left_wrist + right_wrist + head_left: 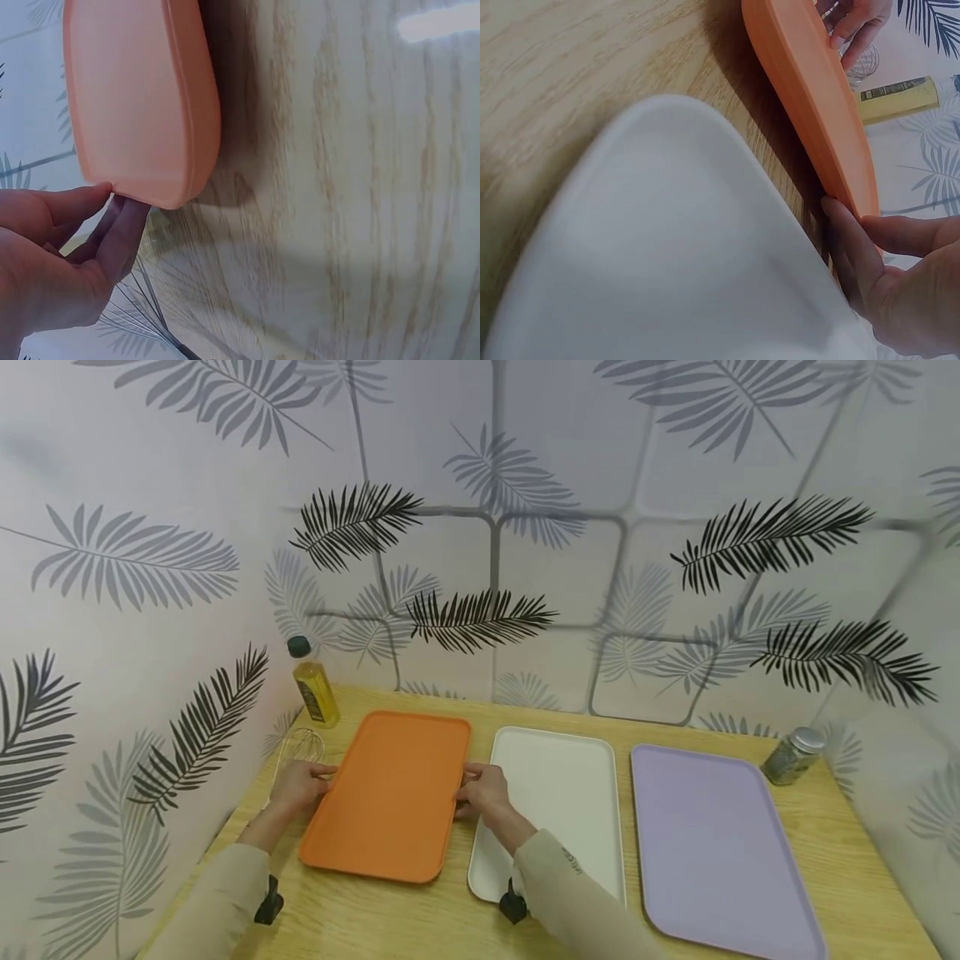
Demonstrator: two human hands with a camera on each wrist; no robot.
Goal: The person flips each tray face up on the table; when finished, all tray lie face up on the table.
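Note:
An orange tray (393, 793) is held between both hands at the left of the table. My left hand (300, 787) pinches its left long side, the thumb on the rim and the fingers reaching under it in the left wrist view. On the opposite side, my right hand (483, 792) grips the rim between thumb and fingers, as the right wrist view (915, 285) also shows. A shadow lies on the wood beside the tray; whether its underside touches the table I cannot tell. Close to the left hand lies a wire whisk (302, 745), partly hidden by that hand.
To the right, a white tray (558, 802) lies under the right forearm, and a lilac tray (720, 843) lies beyond it. A bottle of yellow liquid (315, 692) stands at the back left corner. A glass jar with a metal lid (793, 757) sits by the right wall.

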